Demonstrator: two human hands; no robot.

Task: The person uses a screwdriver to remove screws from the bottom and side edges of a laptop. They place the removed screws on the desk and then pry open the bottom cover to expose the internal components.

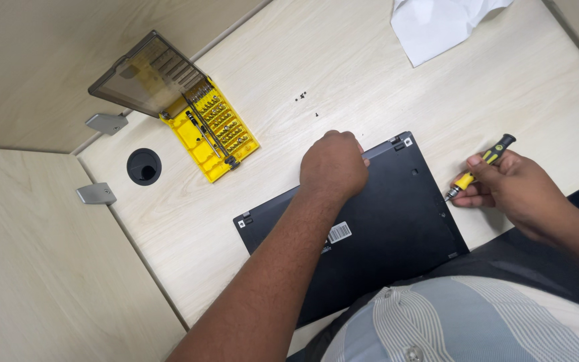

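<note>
Screwdriver (482, 165) in right hand (514, 188), left hand (333, 167) gripping black laptop (383, 228) with white barcode label (340, 232).

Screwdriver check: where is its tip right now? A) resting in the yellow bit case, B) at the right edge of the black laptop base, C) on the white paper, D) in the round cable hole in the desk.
B: the right hand holds the yellow-and-black screwdriver with its tip at the right edge of the upturned black laptop, while the left hand presses on the far edge.
</note>
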